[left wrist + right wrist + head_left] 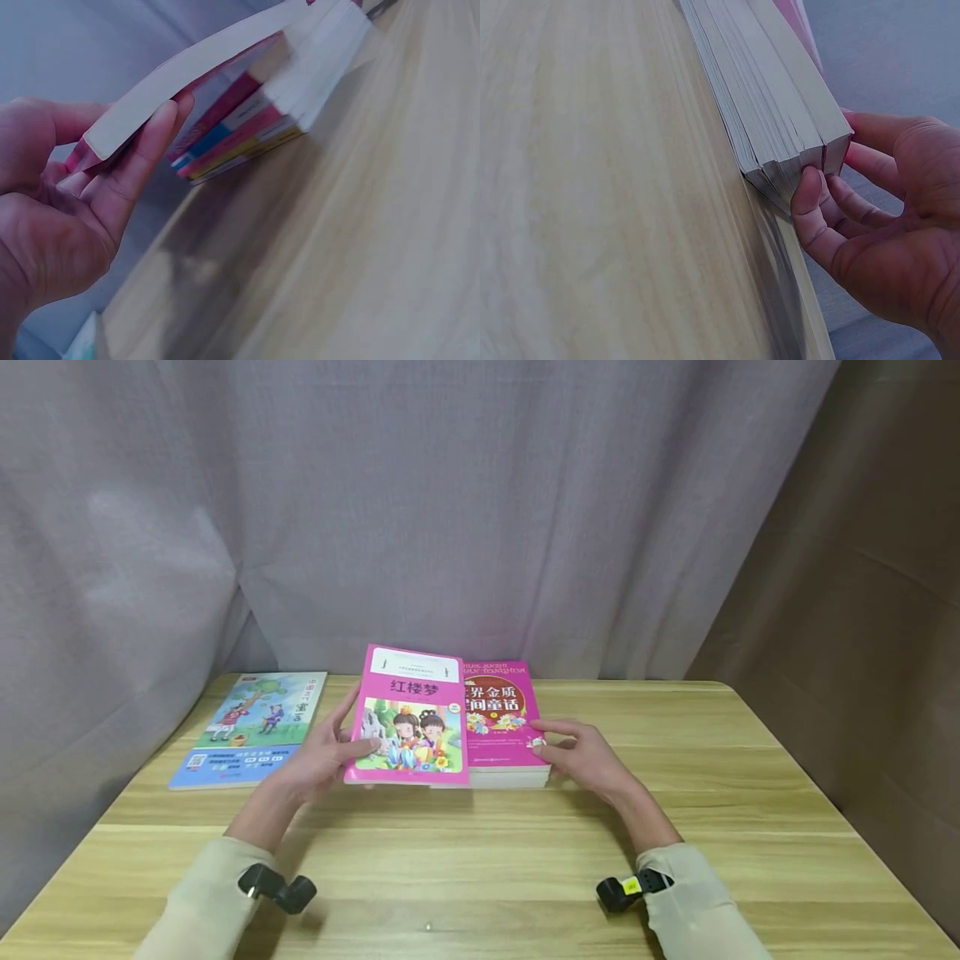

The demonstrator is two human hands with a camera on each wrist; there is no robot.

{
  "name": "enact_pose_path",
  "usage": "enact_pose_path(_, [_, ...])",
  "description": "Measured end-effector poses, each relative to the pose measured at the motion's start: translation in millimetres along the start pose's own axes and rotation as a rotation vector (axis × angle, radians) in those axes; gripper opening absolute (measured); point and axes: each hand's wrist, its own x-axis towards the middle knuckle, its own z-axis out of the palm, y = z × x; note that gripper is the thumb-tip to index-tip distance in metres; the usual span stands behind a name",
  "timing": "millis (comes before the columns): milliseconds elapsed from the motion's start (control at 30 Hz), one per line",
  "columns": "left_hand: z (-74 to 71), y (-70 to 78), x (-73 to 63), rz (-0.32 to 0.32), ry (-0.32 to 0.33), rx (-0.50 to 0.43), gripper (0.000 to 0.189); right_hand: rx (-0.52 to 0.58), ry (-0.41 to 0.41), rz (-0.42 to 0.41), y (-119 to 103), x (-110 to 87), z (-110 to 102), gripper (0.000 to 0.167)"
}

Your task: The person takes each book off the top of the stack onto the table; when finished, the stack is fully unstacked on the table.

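Observation:
A thin pink book point(411, 718) with two cartoon figures on its cover is gripped along its left edge by my left hand point(326, 756), thumb on the cover. It is raised and tilted, overlapping the book stack point(502, 777) to its right. In the left wrist view, fingers point(150, 146) support the pink book from below, over several stacked spines. My right hand point(588, 756) holds the stack's right side, with curled fingers point(807, 196) against the page edges. A magenta book with a red oval title point(506, 747) lies on top of the stack.
To the left, a blue-and-green picture book point(247, 727) lies flat on the wooden table point(465, 877). A grey curtain point(450, 510) hangs right behind the table's back edge. Both sleeved forearms carry black wrist devices point(277, 889).

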Motion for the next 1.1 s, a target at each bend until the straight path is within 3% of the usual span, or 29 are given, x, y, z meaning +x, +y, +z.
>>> enact_pose_path(367, [-35.7, 37.1, -10.7, 0.080, 0.027, 0.064, 0.101, -0.006, 0.004, -0.003, -2, -1.4, -2, 0.054])
enact_pose_path(533, [-51.9, 42.5, -14.0, 0.076, 0.030, 0.085, 0.100, -0.005, 0.006, -0.005, -3, -1.5, -3, 0.054])
enact_pose_path(867, [-64.1, 21.0, -4.5, -0.025, 0.087, 0.217, 0.101, 0.008, -0.001, -0.011, 0, -1.8, -2, 0.054])
enact_pose_path(1100, [-63.4, 3.9, 3.5, -0.065, 0.040, 0.171, 0.101, 0.030, -0.015, -0.021, 0, -2.2, -1, 0.054])
